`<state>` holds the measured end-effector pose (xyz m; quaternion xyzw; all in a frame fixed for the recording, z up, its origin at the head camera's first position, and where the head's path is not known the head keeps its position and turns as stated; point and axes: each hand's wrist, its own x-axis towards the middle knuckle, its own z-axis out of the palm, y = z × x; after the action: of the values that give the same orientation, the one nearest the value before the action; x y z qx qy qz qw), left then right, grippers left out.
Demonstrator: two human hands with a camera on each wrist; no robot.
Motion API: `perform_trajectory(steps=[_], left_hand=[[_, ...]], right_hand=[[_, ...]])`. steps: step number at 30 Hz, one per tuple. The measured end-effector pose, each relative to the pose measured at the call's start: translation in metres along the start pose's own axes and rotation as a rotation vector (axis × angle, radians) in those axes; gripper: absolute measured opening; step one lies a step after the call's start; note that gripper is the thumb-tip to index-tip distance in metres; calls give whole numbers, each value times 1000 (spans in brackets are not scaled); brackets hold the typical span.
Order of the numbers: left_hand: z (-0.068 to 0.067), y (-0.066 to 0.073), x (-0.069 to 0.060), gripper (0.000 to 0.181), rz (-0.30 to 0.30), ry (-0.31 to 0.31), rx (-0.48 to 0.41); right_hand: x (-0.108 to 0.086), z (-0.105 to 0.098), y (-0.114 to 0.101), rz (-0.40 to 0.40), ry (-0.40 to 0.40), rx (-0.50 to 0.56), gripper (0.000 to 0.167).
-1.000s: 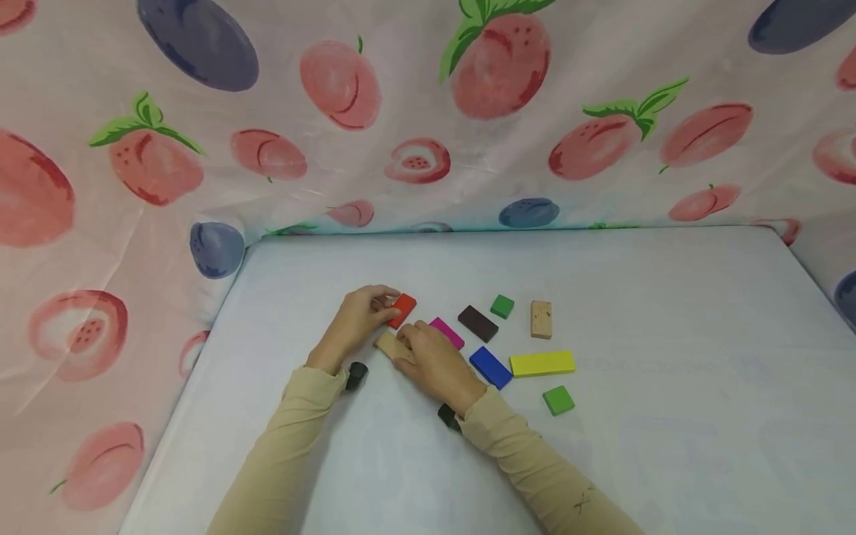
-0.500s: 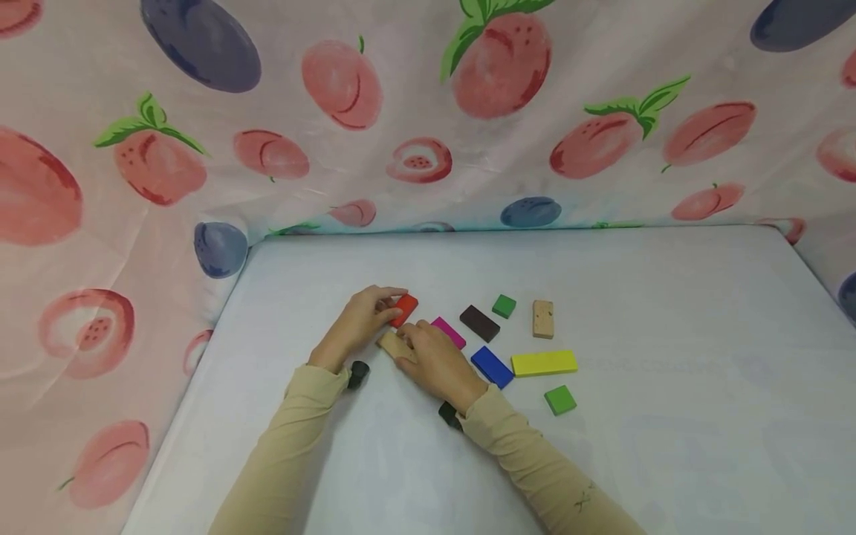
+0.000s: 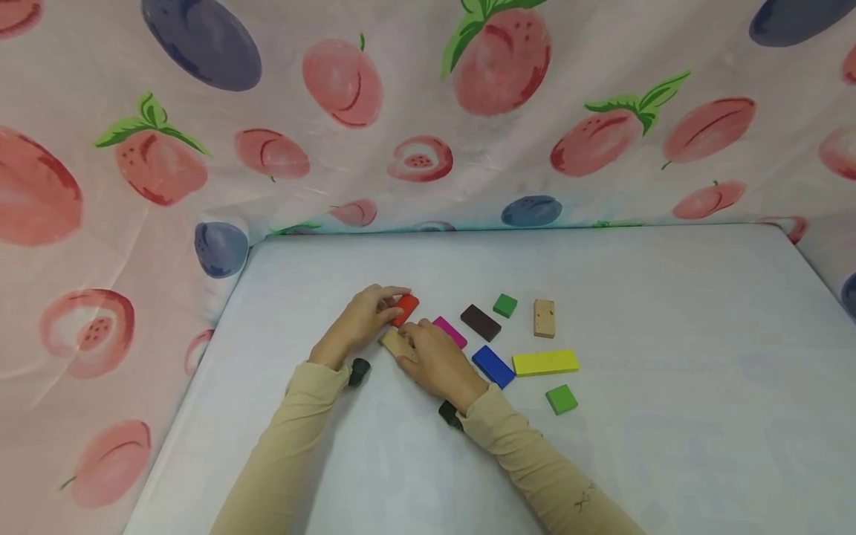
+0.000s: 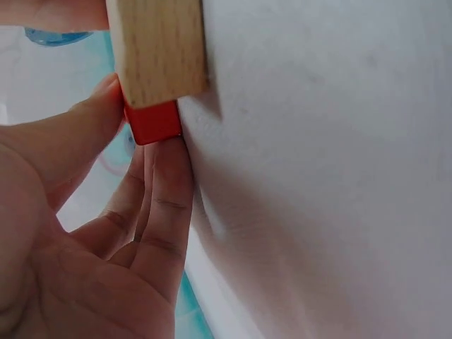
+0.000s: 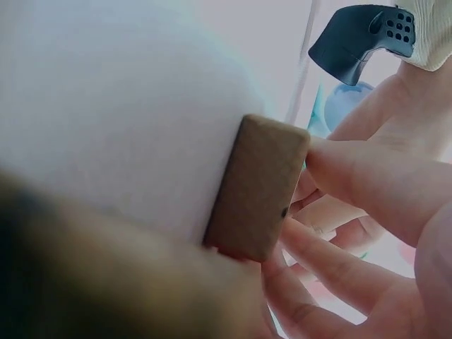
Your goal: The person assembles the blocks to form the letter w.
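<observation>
In the head view my left hand [image 3: 357,319] pinches a red block [image 3: 405,310] between thumb and fingers. My right hand [image 3: 438,360] grips a plain wooden block [image 3: 398,345] just in front of it. The left wrist view has the wooden block [image 4: 161,53] against the red block [image 4: 157,124], hiding part of it; my left thumb and fingers [image 4: 166,183] press the red one from two sides. In the right wrist view my right thumb and fingers hold the wooden block [image 5: 258,187], and the left hand shows behind.
Right of my hands lie a magenta block [image 3: 450,332], a dark brown block [image 3: 481,322], a blue block [image 3: 493,366], a yellow block [image 3: 545,362], two green blocks [image 3: 504,305] and another wooden block [image 3: 545,319]. The white table [image 3: 669,334] meets a fruit-print cloth [image 3: 414,89].
</observation>
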<state>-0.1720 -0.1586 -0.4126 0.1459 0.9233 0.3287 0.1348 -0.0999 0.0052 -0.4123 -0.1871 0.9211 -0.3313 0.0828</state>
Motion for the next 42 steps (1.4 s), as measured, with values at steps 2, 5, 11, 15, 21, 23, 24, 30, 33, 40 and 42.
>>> perform_trajectory(steps=[2,5,11,15,21,23,24,30,33,40,42], left_hand=[[-1,1,0,42,0,-1,-4],[-2,1,-1,42,-5,0,-15],[-3,1,-2,43,-34,17,-27],[-2,0,-1,42,-61,29,-43],[-1,-1,-1,43,-82,42,-56],[-1,-1,-1,43,-85,48,-57],[-1,-1,-2,43,-84,51,-55],[-2,-2,-3,42,-94,69,-73],[-3,-2,-4,42,-101,80,-87],[-2,-5,-4,41,-118,99,-101],[-1,-5,-4,41,-116,102,-101]], right_hand=[[0,0,0,6,2,1,37],[0,-1,-1,16,2,-4,37],[0,-2,-2,28,-2,-8,38],[0,-2,-1,32,1,-6,39],[-1,-3,-2,30,3,-7,40],[-1,-3,-2,27,7,-9,40],[-1,-3,-2,24,9,-9,41],[-1,-2,-2,19,18,-7,40],[-1,-2,-2,17,23,-4,40],[0,-1,-3,32,37,6,40],[0,-1,-3,42,37,6,41]])
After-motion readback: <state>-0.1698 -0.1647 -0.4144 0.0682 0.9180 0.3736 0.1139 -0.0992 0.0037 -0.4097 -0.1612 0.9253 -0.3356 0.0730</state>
